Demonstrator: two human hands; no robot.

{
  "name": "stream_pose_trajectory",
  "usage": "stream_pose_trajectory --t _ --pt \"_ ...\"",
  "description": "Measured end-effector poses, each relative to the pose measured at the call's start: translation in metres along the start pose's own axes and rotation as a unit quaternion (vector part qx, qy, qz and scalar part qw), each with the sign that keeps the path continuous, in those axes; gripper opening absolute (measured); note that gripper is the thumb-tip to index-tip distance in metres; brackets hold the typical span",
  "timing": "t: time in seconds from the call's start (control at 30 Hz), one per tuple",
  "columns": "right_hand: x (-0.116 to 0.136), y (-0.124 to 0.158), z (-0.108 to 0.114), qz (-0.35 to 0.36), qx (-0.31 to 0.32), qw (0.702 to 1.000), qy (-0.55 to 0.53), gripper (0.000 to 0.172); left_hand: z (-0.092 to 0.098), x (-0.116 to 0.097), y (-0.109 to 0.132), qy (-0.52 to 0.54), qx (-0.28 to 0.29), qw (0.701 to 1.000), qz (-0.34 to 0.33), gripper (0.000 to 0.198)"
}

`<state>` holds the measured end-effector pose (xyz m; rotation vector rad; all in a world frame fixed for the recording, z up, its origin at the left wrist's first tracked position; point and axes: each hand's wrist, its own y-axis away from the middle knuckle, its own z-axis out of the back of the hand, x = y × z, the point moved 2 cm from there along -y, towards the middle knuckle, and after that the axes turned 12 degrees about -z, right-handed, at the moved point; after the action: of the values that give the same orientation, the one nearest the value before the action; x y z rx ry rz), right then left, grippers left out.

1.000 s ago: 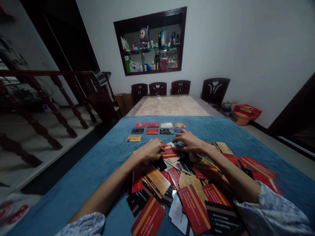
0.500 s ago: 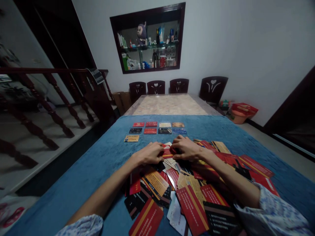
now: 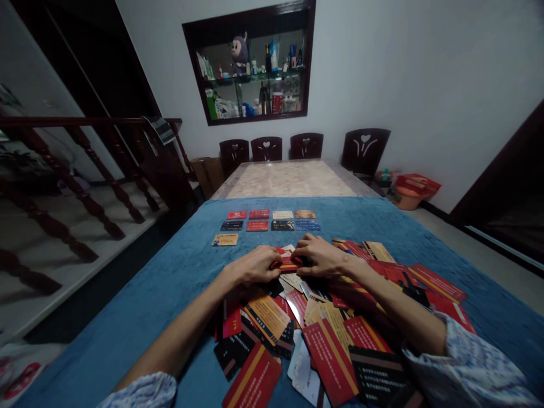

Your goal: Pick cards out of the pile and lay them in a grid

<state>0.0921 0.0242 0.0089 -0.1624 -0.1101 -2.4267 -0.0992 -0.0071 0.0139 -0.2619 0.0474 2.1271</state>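
At the far edge of a loose heap of plastic cards [image 3: 329,354], my left hand [image 3: 258,264] and my right hand [image 3: 321,256] face each other. Between them lies a red card [image 3: 289,263] with a yellow stripe. Curled fingers and thumbs of both hands grip its two ends, hiding them. Red, black, gold and white cards overlap under my wrists and forearms. Beyond my hands, two rows of cards are laid out, among them a blue card [image 3: 307,225] and a white card [image 3: 283,215]. A single gold card [image 3: 225,239] starts a third row at the left.
A blue cloth [image 3: 170,277] covers the near part of the table; its far part shows a marbled top [image 3: 289,178]. Chairs [image 3: 366,148] stand along the far end. On the left runs a wooden railing [image 3: 85,164]. A red bag [image 3: 419,184] sits in a bucket at right.
The view has shifted slightly. My fingers have drawn round the ends of the red card, which appears a little raised; the laid-out rows are unchanged.
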Motion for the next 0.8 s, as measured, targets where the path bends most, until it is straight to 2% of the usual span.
stream_pose_trajectory --t 0.17,0.33,0.43,0.8 --pt "-0.003 -0.001 0.0 0.037 -0.039 0.999 -0.004 0.025 0.006 0.003 0.003 0.048 -0.019 0.999 0.002 0.017" --pt "-0.009 -0.003 -0.001 0.059 -0.085 0.994 -0.019 0.025 0.011 0.011 0.005 0.052 -0.06 0.997 0.015 0.024" --pt "-0.011 -0.004 -0.002 0.04 -0.108 0.993 -0.02 0.027 0.01 0.015 0.004 0.038 -0.082 0.996 0.02 0.024" --pt "-0.011 -0.008 -0.014 -0.058 -0.123 0.988 -0.066 0.035 -0.004 0.028 0.002 0.043 -0.148 0.987 0.044 0.038"
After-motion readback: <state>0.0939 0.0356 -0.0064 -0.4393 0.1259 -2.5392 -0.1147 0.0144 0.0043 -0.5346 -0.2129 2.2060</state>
